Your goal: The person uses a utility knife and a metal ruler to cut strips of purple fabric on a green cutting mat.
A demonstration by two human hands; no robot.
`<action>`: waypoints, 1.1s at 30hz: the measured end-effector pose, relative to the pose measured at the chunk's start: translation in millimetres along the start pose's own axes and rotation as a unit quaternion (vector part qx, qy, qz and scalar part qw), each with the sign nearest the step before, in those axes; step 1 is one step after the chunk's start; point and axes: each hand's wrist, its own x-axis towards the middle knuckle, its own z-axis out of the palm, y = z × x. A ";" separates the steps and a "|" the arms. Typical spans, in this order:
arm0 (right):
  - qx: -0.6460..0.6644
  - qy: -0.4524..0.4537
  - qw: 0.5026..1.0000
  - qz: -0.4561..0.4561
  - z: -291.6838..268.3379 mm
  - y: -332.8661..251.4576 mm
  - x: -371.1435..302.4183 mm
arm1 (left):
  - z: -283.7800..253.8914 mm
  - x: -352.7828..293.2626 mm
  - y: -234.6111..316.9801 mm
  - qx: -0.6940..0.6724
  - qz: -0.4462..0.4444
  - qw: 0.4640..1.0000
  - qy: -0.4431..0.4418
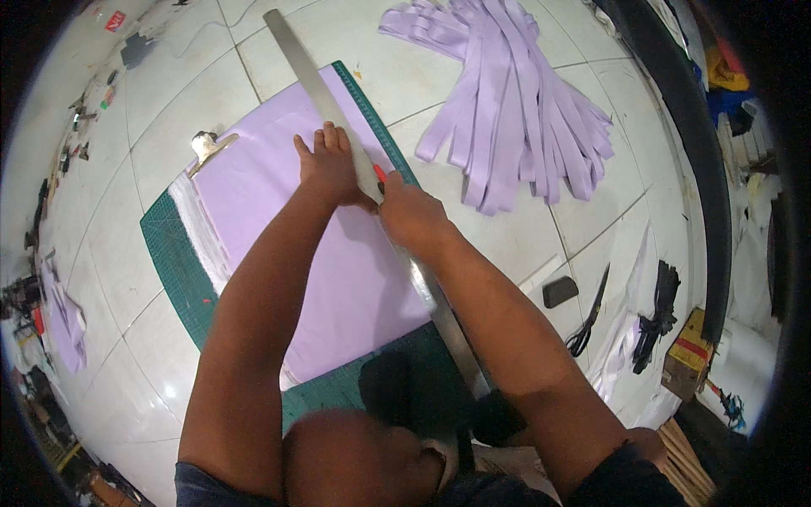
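A stack of lilac fabric (262, 160) lies on a green cutting mat (173, 258). Across its right part runs a long metal ruler (297, 59), slanting from the far left to the near right. My left hand (328, 173) presses on the ruler and the fabric beside it, fingers spread. Close by on the right, my right hand (414, 215) is closed round a small red and black cutter (380, 174) at the ruler's right edge. Its blade is hidden. A metal bulldog clip (205, 150) grips the fabric's left edge, near a white frayed border.
Lilac fabric strips (507, 101) lie heaped on the tiled floor at the far right. Nearer on the right are a dark block (559, 292), black scissors (591, 317), a black bundle (659, 313) and a yellow box (686, 355). More lilac cloth (63, 317) lies at the left.
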 end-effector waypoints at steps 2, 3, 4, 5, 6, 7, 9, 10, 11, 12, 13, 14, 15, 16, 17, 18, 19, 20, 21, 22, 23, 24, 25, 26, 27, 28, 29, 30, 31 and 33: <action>-0.018 -0.018 0.999 0.020 1.0 17.9 -13.3 | -12.7 -1.3 6.1 -0.009 0.002 1.000 -0.019; -0.031 -0.033 0.998 0.046 2.2 28.5 -29.2 | -17.1 -1.7 8.6 -0.016 0.001 1.000 -0.025; -0.043 -0.051 0.995 0.070 6.0 38.2 -52.1 | -18.9 -4.5 7.6 -0.021 -0.003 0.999 -0.035; -0.024 -0.081 0.993 0.087 9.1 42.8 -76.3 | -15.3 -7.0 0.7 -0.015 -0.006 0.999 -0.028; -0.009 -0.108 0.988 0.113 8.1 51.6 -104.5 | -11.9 -5.4 -0.5 -0.015 0.000 1.000 -0.020; -0.016 -0.128 0.982 0.135 12.3 65.1 -131.2 | -6.1 -4.3 0.2 -0.013 0.008 1.000 -0.016; -0.030 -0.169 0.968 0.182 20.5 90.0 -177.0 | -3.5 -4.7 -1.8 -0.017 0.005 1.000 -0.015; -0.038 -0.186 0.958 0.213 25.2 102.4 -194.8 | -2.6 -3.8 0.0 -0.020 0.007 1.000 -0.011; -0.050 -0.190 0.956 0.218 26.9 111.8 -209.5 | -3.7 -2.5 1.2 -0.027 0.010 1.000 -0.007; -0.063 -0.195 0.953 0.222 29.3 120.3 -222.6 | -3.8 -2.1 1.9 -0.027 0.014 0.999 -0.010; -0.077 -0.197 0.952 0.223 27.6 125.6 -230.5 | -7.3 -2.2 1.4 -0.027 0.015 0.999 -0.009; -0.084 -0.192 0.955 0.211 24.8 129.4 -236.2 | -9.6 -2.3 3.1 -0.028 0.014 0.999 -0.009; -0.093 -0.187 0.958 0.198 21.5 132.1 -240.4 | -9.6 -3.7 7.4 -0.017 0.008 1.000 -0.020; -0.100 -0.182 0.962 0.176 18.0 131.6 -239.5 | -14.5 -5.9 6.3 -0.015 0.010 1.000 -0.016; -0.076 -0.153 0.970 0.172 10.2 122.4 -234.6 | -12.6 -6.3 2.5 -0.010 0.009 1.000 -0.016; -0.051 -0.126 0.977 0.166 -3.1 109.8 -230.3 | -9.2 -7.3 -1.5 -0.005 0.007 1.000 -0.016; -0.027 -0.094 0.982 0.159 -12.1 100.6 -224.1 | -6.9 -6.7 -2.8 0.000 0.008 1.000 -0.021; -0.004 -0.063 0.988 0.141 -13.7 102.3 -217.1 | -7.0 -5.3 -2.0 0.006 0.006 1.000 -0.021; 0.020 -0.035 0.992 0.121 -12.2 107.7 -210.7 | -6.8 -4.3 -4.4 0.012 0.003 1.000 -0.022; 0.040 -0.002 0.994 0.106 -13.0 112.1 -204.6 | -9.5 -4.0 -1.6 0.004 0.014 1.000 -0.009; 0.044 0.015 0.993 0.105 -12.2 111.5 -197.8 | -9.1 -6.9 -0.7 -0.002 0.023 1.000 -0.001; 0.048 0.033 0.993 0.103 -11.8 110.0 -191.0 | -13.1 -4.3 -5.1 -0.008 0.032 0.999 0.007; 0.050 0.048 0.992 0.106 -9.1 109.6 -186.5 | -17.5 2.4 -10.9 -0.034 0.040 0.999 -0.006; 0.060 0.057 0.992 0.101 -6.0 109.2 -181.6 | -23.6 11.0 -17.1 -0.061 0.048 0.997 -0.019; 0.069 0.066 0.991 0.096 -2.7 108.5 -176.3 | -30.7 20.7 -22.9 -0.088 0.058 0.994 -0.031; 0.079 0.073 0.990 0.090 3.0 106.8 -170.8 | -30.0 32.2 -35.6 -0.101 0.038 0.994 0.001; 0.082 0.092 0.990 0.061 7.9 104.7 -163.5 | -29.6 44.9 -53.2 -0.114 0.020 0.993 0.033; 0.078 0.086 0.991 0.058 8.9 102.4 -153.5 | -31.5 54.8 -66.0 -0.129 0.004 0.990 0.063; 0.075 0.081 0.992 0.056 9.0 98.6 -142.8 | -34.5 65.7 -77.3 -0.138 -0.011 0.989 0.051; 0.047 0.070 0.995 0.047 5.0 83.2 -119.9 | -28.5 73.8 -84.7 -0.133 -0.020 0.988 0.071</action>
